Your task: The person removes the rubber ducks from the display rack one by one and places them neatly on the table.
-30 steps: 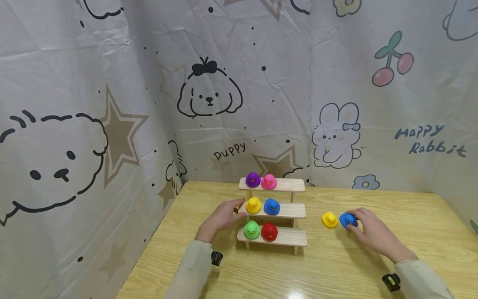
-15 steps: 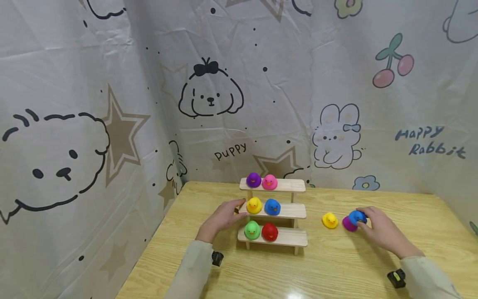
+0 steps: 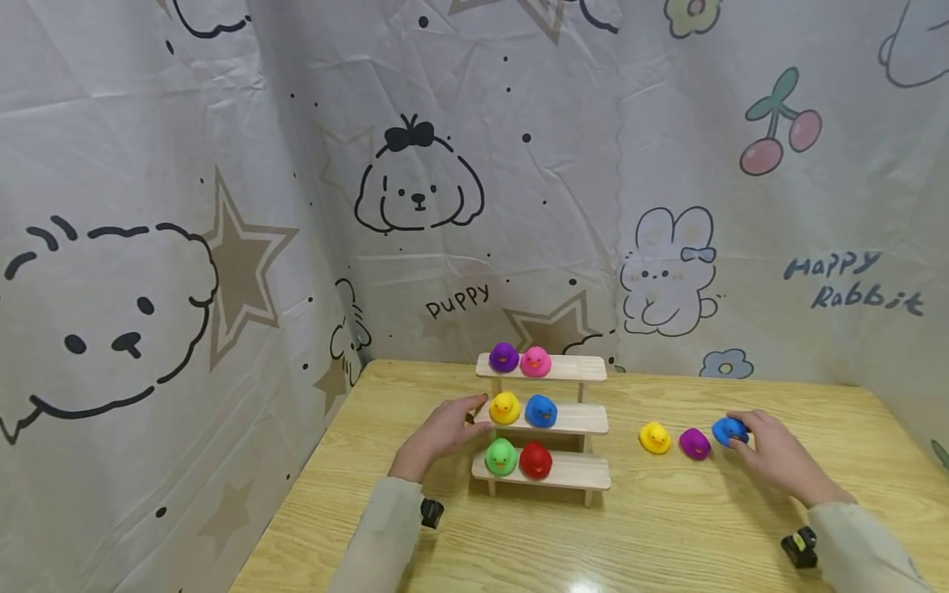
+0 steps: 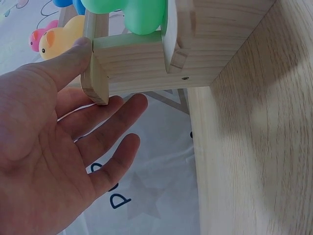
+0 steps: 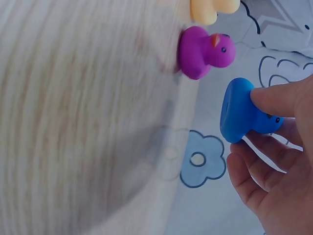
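My left hand (image 3: 439,435) holds the left end of the middle tier of a three-tier wooden display stand (image 3: 582,417). Its thumb lies on the board and its fingers reach beneath, as the left wrist view shows. In my right hand (image 3: 778,457) a blue rubber duck (image 5: 238,111) is pinched between thumb and fingers, lifted off the table. A magenta rubber duck (image 3: 695,444) sits on the table just left of it, and a yellow rubber duck (image 3: 655,438) sits farther left.
On the stand, purple (image 3: 504,357) and pink ducks (image 3: 535,361) sit on top, yellow (image 3: 505,408) and blue ducks (image 3: 541,411) in the middle, green (image 3: 501,456) and red ducks (image 3: 536,460) at the bottom. A printed curtain (image 3: 445,263) borders the wooden table (image 3: 519,543).
My right hand has moved right with the blue duck, away from the yellow one. The magenta duck, hidden at first, now shows fully. My left hand stays at the stand.
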A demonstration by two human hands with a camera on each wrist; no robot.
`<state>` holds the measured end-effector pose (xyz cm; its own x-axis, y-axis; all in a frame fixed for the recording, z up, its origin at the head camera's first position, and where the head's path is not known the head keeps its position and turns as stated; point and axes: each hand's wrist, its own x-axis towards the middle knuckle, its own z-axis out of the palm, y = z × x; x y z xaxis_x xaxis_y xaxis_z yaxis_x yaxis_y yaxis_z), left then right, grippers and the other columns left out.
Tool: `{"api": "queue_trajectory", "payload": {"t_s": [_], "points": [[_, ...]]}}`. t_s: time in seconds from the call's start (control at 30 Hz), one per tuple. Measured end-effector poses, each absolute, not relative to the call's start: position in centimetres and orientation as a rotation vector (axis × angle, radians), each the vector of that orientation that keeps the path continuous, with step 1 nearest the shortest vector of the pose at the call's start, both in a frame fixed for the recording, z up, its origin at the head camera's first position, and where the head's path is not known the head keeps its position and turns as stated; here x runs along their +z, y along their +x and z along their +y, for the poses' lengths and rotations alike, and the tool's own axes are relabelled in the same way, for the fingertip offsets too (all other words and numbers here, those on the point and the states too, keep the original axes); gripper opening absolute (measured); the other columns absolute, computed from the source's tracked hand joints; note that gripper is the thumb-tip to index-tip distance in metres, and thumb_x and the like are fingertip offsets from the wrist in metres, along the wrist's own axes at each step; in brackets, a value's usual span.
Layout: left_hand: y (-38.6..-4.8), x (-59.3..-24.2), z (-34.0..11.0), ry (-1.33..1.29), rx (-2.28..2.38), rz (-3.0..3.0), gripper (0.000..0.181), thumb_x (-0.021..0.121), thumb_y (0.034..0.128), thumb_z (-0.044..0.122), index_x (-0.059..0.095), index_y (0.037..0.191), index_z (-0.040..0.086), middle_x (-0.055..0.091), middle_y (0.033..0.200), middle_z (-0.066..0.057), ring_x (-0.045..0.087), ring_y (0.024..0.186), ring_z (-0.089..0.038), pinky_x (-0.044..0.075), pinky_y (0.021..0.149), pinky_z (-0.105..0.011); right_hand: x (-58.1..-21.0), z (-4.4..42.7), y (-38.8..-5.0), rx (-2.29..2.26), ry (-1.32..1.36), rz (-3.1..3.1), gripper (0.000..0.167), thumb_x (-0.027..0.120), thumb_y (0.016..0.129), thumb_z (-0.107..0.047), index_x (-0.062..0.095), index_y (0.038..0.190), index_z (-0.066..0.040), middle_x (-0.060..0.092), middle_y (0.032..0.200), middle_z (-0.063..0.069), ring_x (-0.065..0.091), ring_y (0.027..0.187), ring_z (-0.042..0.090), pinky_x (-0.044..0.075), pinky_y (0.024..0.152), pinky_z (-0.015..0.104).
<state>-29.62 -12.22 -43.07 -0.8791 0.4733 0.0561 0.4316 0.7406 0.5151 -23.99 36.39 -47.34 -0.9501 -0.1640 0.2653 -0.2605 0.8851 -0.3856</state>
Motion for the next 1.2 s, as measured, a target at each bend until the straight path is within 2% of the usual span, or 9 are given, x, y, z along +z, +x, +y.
{"api": "queue_trajectory", "payload": {"t_s": [0.2, 0.47, 1.2], "points": [[-29.6, -43.0, -12.2, 0.746, 0.806, 2.857, 0.054, 0.057, 0.0957, 0.032, 0.045, 0.140, 0.004, 0.052, 0.134, -0.014, 0.059, 0.104, -0.023, 0.048, 0.092, -0.038, -47.9, 37.3, -24.2, 0.638, 0.295, -2.855, 0.043, 0.063, 0.085, -0.003, 0.049, 0.119, 0.017, 0.052, 0.107, 0.033, 0.050, 0.099, 0.052, 0.042, 0.083, 0.065], [-29.6, -43.0, -12.2, 0.751, 0.792, 2.858, 0.054, 0.057, 0.0955, 0.032, 0.045, 0.139, 0.003, 0.052, 0.135, -0.014, 0.059, 0.104, -0.024, 0.048, 0.092, -0.037, -48.8, 38.1, -24.5, 0.612, 0.304, -2.880, 0.043, 0.063, 0.086, -0.004, 0.049, 0.120, 0.018, 0.050, 0.111, 0.038, 0.047, 0.102, 0.055, 0.040, 0.085, 0.066], [-29.7, -43.1, -12.2, 0.795, 0.808, 2.861, 0.054, 0.057, 0.0959, 0.031, 0.045, 0.139, 0.001, 0.052, 0.134, -0.016, 0.060, 0.103, -0.025, 0.049, 0.091, -0.038, -50.2, 38.8, -25.0, 0.586, 0.300, -2.898, 0.038, 0.069, 0.081, -0.001, 0.053, 0.111, 0.016, 0.054, 0.100, 0.031, 0.053, 0.093, 0.050, 0.044, 0.080, 0.063]]}}
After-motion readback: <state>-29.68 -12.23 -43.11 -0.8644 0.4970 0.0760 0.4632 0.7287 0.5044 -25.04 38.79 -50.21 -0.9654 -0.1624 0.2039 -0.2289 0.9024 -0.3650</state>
